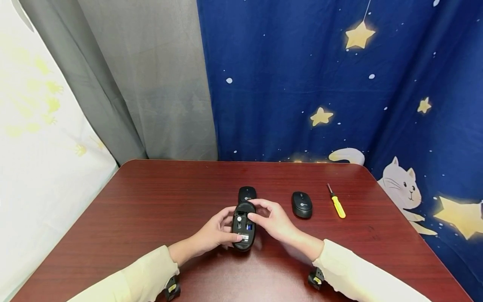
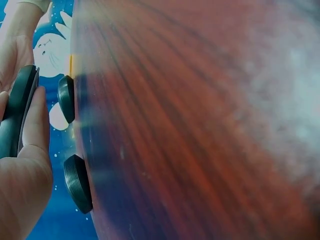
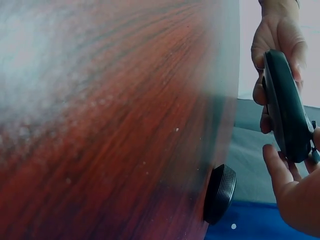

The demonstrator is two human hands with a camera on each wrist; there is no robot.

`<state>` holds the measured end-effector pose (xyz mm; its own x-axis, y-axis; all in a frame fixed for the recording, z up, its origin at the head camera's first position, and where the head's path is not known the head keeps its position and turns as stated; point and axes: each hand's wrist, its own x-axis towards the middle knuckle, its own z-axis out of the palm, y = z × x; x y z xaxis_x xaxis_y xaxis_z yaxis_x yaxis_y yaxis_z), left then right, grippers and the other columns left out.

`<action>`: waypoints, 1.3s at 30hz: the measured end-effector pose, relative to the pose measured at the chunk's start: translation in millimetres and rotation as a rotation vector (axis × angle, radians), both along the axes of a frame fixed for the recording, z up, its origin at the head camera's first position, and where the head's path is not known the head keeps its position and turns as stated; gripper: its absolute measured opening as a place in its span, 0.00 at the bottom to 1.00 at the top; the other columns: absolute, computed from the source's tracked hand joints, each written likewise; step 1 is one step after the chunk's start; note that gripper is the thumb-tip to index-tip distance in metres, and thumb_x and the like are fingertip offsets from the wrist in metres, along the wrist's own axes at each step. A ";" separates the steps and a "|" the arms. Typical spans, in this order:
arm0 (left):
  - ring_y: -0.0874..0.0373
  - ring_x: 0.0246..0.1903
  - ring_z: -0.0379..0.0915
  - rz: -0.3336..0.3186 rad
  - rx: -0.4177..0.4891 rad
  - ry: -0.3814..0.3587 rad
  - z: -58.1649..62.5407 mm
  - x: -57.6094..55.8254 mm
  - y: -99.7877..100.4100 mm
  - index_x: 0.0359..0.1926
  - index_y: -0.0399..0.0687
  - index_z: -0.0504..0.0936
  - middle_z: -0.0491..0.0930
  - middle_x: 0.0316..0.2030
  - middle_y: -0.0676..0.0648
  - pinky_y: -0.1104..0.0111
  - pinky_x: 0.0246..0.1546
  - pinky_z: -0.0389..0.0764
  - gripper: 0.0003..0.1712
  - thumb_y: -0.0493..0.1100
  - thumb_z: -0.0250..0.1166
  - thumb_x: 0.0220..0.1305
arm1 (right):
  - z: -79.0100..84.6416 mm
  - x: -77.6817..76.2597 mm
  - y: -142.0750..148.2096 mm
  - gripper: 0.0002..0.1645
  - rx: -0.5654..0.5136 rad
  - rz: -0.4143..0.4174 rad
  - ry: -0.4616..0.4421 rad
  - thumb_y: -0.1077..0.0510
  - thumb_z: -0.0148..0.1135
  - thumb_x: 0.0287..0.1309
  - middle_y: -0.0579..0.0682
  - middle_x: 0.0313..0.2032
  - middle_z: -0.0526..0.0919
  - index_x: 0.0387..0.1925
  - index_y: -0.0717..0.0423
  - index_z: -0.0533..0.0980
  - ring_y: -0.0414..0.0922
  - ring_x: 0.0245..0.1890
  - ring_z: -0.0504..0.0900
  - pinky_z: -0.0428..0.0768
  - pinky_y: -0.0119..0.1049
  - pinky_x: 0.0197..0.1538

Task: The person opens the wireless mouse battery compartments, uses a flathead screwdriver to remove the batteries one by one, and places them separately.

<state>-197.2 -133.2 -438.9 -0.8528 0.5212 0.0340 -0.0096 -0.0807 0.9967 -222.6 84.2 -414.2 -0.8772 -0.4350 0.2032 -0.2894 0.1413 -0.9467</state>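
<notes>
A black computer mouse (image 1: 242, 230) is held above the table, its underside facing up. Its battery compartment lies uncovered, with a blue part showing inside and a white label near the lower end. My left hand (image 1: 213, 233) grips the mouse from the left, thumb on the underside near the label. From the right, my right hand (image 1: 277, 222) pinches the upper end, thumb at the compartment's edge and fingers around the far rim. In the right wrist view, a small dark piece shows by that thumb on the mouse (image 3: 287, 110); its kind is unclear.
Just behind the held mouse, a second black mouse (image 1: 247, 193) sits on the dark red table (image 1: 170, 188). A third mouse (image 1: 302, 204) stands to its right. Farther right lies a screwdriver (image 1: 337, 205) with a yellow handle. Curtains (image 1: 283, 84) hang behind the table.
</notes>
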 end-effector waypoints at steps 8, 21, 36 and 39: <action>0.46 0.43 0.81 -0.013 0.000 -0.005 -0.4 1.0 -2.0 0.70 0.41 0.56 0.75 0.53 0.35 0.57 0.35 0.84 0.44 0.29 0.68 0.56 | 1.4 -1.2 -0.7 0.16 -0.002 -0.020 0.014 0.63 0.63 0.62 0.55 0.42 0.84 0.51 0.64 0.78 0.45 0.43 0.82 0.79 0.32 0.46; 0.47 0.44 0.81 0.001 -0.010 -0.034 0.1 2.8 -2.5 0.69 0.37 0.55 0.76 0.51 0.36 0.58 0.34 0.84 0.44 0.29 0.68 0.55 | 8.4 -4.9 -3.6 0.13 -0.109 -0.021 -0.145 0.62 0.66 0.58 0.50 0.38 0.84 0.43 0.66 0.79 0.42 0.36 0.80 0.80 0.41 0.43; 0.45 0.45 0.80 -0.018 -0.013 -0.026 2.7 3.9 -4.7 0.70 0.40 0.55 0.75 0.54 0.35 0.56 0.38 0.83 0.44 0.30 0.68 0.57 | 14.8 -12.7 -0.7 0.18 -0.192 0.012 -0.253 0.64 0.61 0.61 0.48 0.36 0.85 0.50 0.72 0.76 0.40 0.39 0.82 0.78 0.47 0.52; 0.45 0.45 0.80 -0.018 -0.014 -0.029 3.1 4.3 -4.8 0.71 0.40 0.55 0.75 0.54 0.35 0.56 0.38 0.83 0.44 0.30 0.68 0.57 | 15.9 -14.4 0.0 0.19 -0.209 0.028 -0.264 0.63 0.61 0.61 0.48 0.37 0.85 0.51 0.72 0.76 0.40 0.40 0.82 0.78 0.47 0.53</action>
